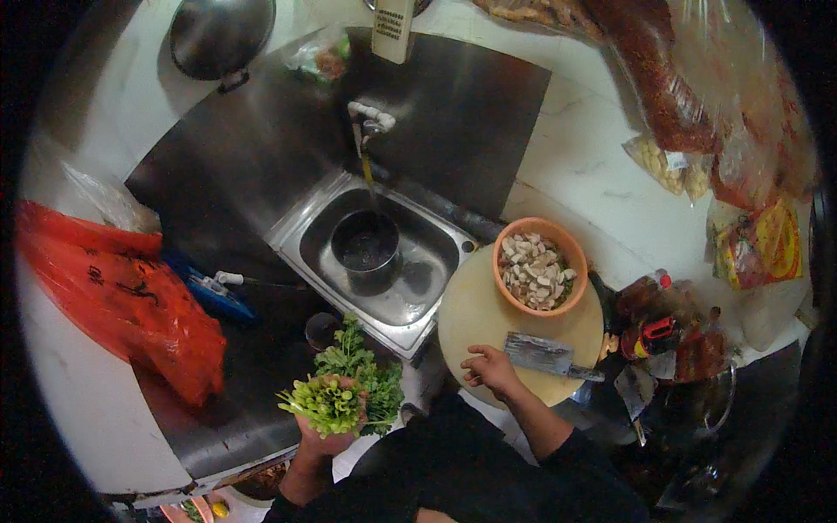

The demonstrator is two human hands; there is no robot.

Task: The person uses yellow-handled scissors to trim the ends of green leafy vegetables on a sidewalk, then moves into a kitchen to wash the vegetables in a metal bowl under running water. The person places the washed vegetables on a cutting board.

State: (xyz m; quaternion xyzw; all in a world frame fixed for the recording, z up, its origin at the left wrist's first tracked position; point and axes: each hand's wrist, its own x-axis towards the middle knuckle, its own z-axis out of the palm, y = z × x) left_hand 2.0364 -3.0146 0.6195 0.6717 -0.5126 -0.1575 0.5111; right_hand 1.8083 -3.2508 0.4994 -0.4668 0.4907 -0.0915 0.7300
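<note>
With the fingers of my left hand (pixel 327 436) I hold a bunch of leafy greens (pixel 324 404) near my body, closed around its stems; the cut ends point up toward me and the leaves hang to the right. The fingers of my right hand (pixel 494 370) are loosely curled and parted, with nothing in them, over the near edge of a round cutting board (pixel 471 296). Just beside them a cleaver (pixel 536 352) lies flat on the board, its handle pointing right. Farther back on the board stands an orange bowl (pixel 577 253) filled with pale chopped pieces (pixel 532 261). Left of the board is the metal sink (pixel 411 307), where a thin stream runs from the tap (pixel 373 117) into a dark pot (pixel 377 277). A red plastic bag (pixel 122 305) lies on the left.
</note>
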